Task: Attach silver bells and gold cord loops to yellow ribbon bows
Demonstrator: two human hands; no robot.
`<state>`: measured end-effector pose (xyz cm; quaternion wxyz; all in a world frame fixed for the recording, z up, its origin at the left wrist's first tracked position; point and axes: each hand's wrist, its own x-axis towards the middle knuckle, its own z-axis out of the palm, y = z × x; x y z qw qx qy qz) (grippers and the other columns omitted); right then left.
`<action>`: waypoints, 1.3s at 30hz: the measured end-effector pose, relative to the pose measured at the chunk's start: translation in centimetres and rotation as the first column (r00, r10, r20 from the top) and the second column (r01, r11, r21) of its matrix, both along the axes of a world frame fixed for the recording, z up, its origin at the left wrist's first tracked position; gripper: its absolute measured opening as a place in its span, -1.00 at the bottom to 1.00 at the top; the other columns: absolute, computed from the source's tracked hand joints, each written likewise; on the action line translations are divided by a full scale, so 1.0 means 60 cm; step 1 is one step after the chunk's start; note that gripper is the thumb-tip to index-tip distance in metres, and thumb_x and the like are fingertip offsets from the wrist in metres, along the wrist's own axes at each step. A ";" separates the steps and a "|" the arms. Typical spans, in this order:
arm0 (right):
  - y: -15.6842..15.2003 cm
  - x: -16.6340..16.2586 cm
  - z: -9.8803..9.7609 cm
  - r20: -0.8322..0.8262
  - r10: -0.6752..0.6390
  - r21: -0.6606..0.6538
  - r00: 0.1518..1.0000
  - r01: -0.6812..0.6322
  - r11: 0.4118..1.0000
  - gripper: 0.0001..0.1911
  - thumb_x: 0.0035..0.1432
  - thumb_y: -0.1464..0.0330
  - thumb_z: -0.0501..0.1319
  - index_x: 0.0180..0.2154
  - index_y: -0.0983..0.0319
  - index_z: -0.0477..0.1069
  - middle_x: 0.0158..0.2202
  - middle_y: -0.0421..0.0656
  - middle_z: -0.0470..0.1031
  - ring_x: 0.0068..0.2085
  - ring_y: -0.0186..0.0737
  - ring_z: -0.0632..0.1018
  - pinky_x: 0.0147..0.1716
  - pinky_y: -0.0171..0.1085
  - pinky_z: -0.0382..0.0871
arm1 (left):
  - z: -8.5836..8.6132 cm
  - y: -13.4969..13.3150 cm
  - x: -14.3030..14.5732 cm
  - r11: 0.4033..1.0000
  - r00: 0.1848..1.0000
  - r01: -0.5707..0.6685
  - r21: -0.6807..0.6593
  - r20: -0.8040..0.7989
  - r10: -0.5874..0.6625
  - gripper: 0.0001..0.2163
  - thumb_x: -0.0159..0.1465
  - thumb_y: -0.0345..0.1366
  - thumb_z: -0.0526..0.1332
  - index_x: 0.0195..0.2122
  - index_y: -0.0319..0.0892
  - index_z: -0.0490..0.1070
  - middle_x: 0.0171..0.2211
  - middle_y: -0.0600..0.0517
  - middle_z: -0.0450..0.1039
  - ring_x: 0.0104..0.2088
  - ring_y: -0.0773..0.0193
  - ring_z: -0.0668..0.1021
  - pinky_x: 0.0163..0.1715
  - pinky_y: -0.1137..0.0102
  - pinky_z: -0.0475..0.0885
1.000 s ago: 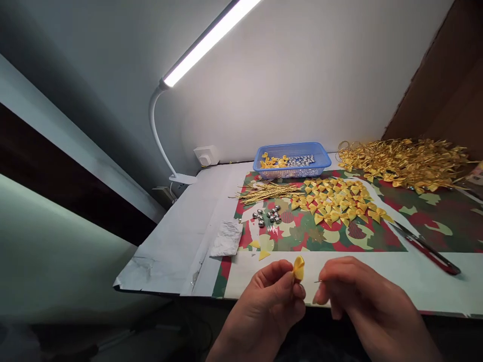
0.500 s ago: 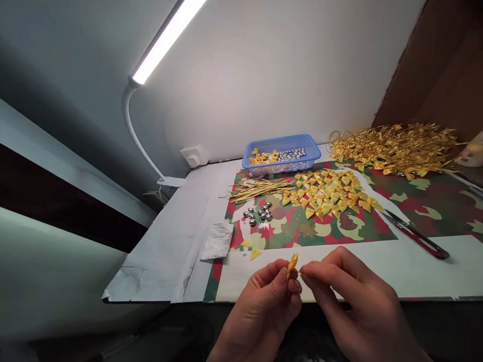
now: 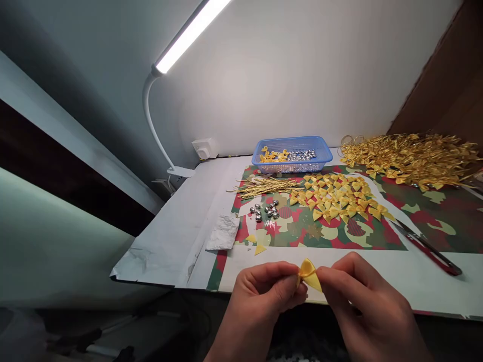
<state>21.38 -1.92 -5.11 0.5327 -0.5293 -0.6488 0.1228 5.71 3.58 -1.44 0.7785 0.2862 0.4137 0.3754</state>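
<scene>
A small yellow ribbon bow (image 3: 310, 275) is pinched between both hands just in front of the table's near edge. My left hand (image 3: 264, 296) grips its left side with thumb and fingers closed. My right hand (image 3: 362, 306) is closed on its right tail. Farther back on the patterned paper lie a spread of yellow bows (image 3: 335, 198), a bundle of gold wire ties (image 3: 266, 187) and several silver bells (image 3: 266, 211).
A blue basket (image 3: 292, 155) with bows and bells stands at the back by the wall. A large heap of gold bows (image 3: 411, 158) is at the back right. Red-handled scissors (image 3: 430, 247) lie at the right. Crumpled white paper (image 3: 225, 232) and a desk lamp (image 3: 166, 100) are at the left.
The bow has been turned from upright to lying sideways, and my right hand, which held a thin wire beside it, now pinches the bow itself.
</scene>
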 end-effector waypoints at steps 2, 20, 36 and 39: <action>0.000 0.005 -0.003 -0.020 0.010 -0.016 1.000 -0.010 1.000 -0.76 0.27 0.56 0.15 -0.15 0.13 0.45 -0.39 -0.22 0.24 -0.47 -0.37 0.35 -0.54 -0.41 0.27 | 0.003 0.001 -0.003 0.999 0.998 0.024 0.032 -0.065 -0.022 -0.89 0.05 -0.35 0.52 -0.43 -0.26 0.67 -0.50 -0.02 0.67 -0.46 0.37 0.63 -0.34 0.55 0.56; 0.004 0.012 -0.022 -0.181 0.203 -0.098 0.962 -0.223 0.970 -0.66 0.32 0.51 0.15 -0.02 0.01 0.51 -0.40 -0.21 0.27 -0.41 -0.32 0.42 -0.50 -0.39 0.33 | -0.010 -0.001 -0.019 0.984 0.983 0.170 0.057 -0.077 -0.165 -0.93 0.17 -0.33 0.44 -0.35 -0.21 0.66 -0.45 0.00 0.65 -0.47 0.40 0.60 -0.36 0.53 0.53; 0.008 -0.003 -0.020 -0.346 0.202 -0.088 0.916 -0.247 0.965 -0.74 0.35 0.42 0.14 -0.10 0.03 0.58 -0.41 -0.18 0.31 -0.41 -0.28 0.40 -0.47 -0.34 0.32 | -0.005 -0.003 -0.020 0.985 0.983 0.168 -0.030 0.082 -0.166 -0.97 0.16 -0.41 0.43 -0.38 -0.26 0.65 -0.51 0.02 0.60 -0.52 0.45 0.57 -0.42 0.58 0.52; 0.007 -0.002 -0.022 -0.331 0.208 -0.089 0.921 -0.250 0.964 -0.72 0.35 0.43 0.13 -0.08 0.02 0.56 -0.40 -0.18 0.30 -0.41 -0.28 0.40 -0.47 -0.33 0.32 | -0.003 -0.004 -0.021 0.985 0.982 0.170 -0.034 0.091 -0.166 -0.96 0.15 -0.40 0.44 -0.38 -0.26 0.65 -0.51 0.02 0.59 -0.52 0.45 0.57 -0.41 0.58 0.52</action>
